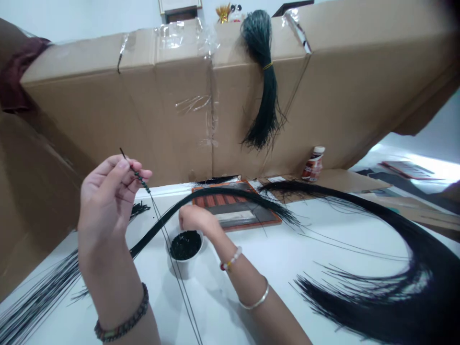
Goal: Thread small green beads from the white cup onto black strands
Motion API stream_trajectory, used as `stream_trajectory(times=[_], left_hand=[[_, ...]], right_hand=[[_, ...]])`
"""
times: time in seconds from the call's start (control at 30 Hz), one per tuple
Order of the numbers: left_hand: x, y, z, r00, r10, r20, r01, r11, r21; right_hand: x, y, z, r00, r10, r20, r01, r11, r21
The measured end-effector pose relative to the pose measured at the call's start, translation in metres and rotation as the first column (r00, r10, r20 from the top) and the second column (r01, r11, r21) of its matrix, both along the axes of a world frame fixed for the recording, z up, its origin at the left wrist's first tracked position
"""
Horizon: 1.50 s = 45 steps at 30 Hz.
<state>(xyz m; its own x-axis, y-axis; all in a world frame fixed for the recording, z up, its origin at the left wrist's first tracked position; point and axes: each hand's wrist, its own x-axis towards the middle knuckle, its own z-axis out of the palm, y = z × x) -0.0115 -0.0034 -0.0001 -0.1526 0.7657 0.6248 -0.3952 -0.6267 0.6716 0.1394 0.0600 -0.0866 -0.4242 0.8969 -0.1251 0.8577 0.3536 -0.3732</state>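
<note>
My left hand (106, 196) is raised at the left, its thumb and fingers closed on a short twisted wire strand (142, 184) with small dark green beads along it. A dark tip sticks up above the thumb, and two thin wires (178, 270) run from the beads down past the bottom edge. My right hand (194, 218) is curled just behind a white cup (186, 269). Small dark, shiny pieces (185, 245) fill that cup. The right fingertips face away, so anything between them is hidden.
Cardboard (172, 124) walls the back, with a tied dark green wire bundle (269, 96) hanging over it. Long dark wire bundles (381, 306) lie on the white table (276, 268). A capped bottle (313, 165) and an orange-edged flat packet (233, 215) stand near the back.
</note>
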Motion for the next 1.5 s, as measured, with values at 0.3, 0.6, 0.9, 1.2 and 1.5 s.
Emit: stream_trajectory(times=[0.3,0.6,0.9,1.2,1.5], left_hand=[[-0.01,-0.001,0.001,1.0,-0.009,-0.013,0.008,0.999,-0.043],[-0.007,0.001,0.0,0.998,-0.057,0.034,0.059,0.996,-0.071],[0.002,-0.006,0.002,0.992,-0.125,-0.019,0.123,0.989,-0.079],[0.012,-0.011,0.006,0.988,-0.138,-0.072,0.13,0.986,-0.106],[0.016,-0.01,0.0,0.951,0.041,-0.305,-0.052,0.998,-0.028]], right_hand=[[-0.049,0.012,-0.046,0.955,-0.057,0.291,0.079,0.995,-0.066],[-0.049,0.008,-0.046,0.912,-0.032,0.409,0.053,0.998,-0.042],[-0.045,0.01,-0.048,0.901,-0.055,0.431,0.086,0.995,-0.051],[-0.034,0.008,-0.034,0.955,-0.015,0.295,0.046,0.994,-0.097],[0.038,-0.021,0.047,0.806,0.275,-0.524,-0.198,0.96,0.2]])
